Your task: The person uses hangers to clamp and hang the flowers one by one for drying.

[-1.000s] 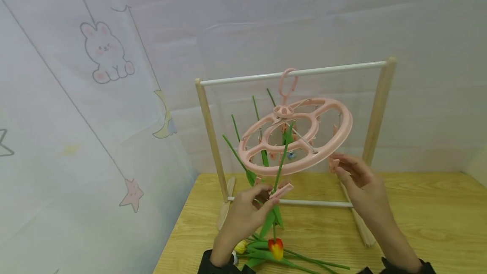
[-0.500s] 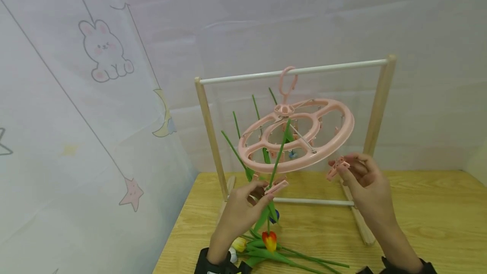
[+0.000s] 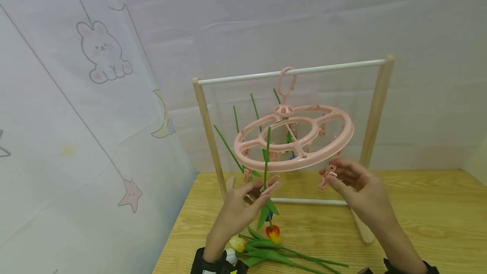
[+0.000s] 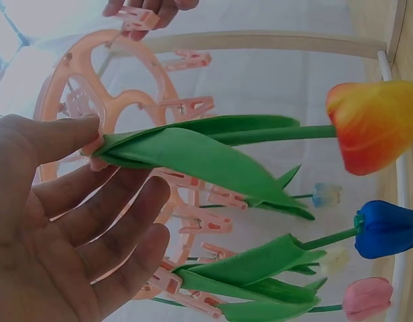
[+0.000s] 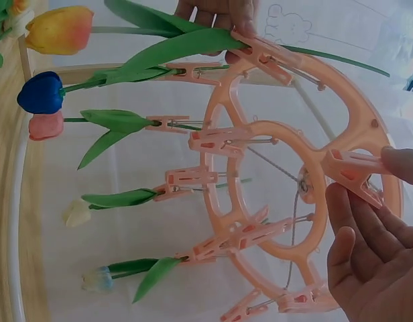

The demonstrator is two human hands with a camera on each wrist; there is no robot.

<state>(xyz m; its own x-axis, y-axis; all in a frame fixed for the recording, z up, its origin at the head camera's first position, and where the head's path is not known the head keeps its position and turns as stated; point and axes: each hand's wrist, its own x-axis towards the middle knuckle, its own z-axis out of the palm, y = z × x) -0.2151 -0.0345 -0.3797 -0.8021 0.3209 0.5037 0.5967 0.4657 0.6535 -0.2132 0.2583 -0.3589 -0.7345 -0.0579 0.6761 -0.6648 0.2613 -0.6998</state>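
My left hand (image 3: 236,209) pinches a pink clothespin (image 3: 272,188) at the base of the leaves of a red-and-yellow tulip (image 3: 273,234), which hangs head down. The stem rises past the rim of the round pink clip hanger (image 3: 296,165). On the right, my right hand (image 3: 359,184) pinches another pink clothespin (image 5: 357,173) of the hanger between thumb and fingers; no flower shows in it. A blue tulip (image 4: 387,229), a pink tulip (image 4: 367,299) and pale ones hang from other clothespins. The left fingertips partly hide the clip's grip on the stem.
The hanger's hook (image 3: 286,83) sits over the white top bar (image 3: 335,67) of a wooden-legged rack. Several tulips, including a yellow one (image 3: 237,243) and a white one (image 3: 230,256), lie on the wooden table (image 3: 426,215) in front.
The hanger has swung and turned a little. The tulip in my left hand has shifted slightly left, its stem more upright. My right hand has turned its clothespin and drawn it slightly lower.
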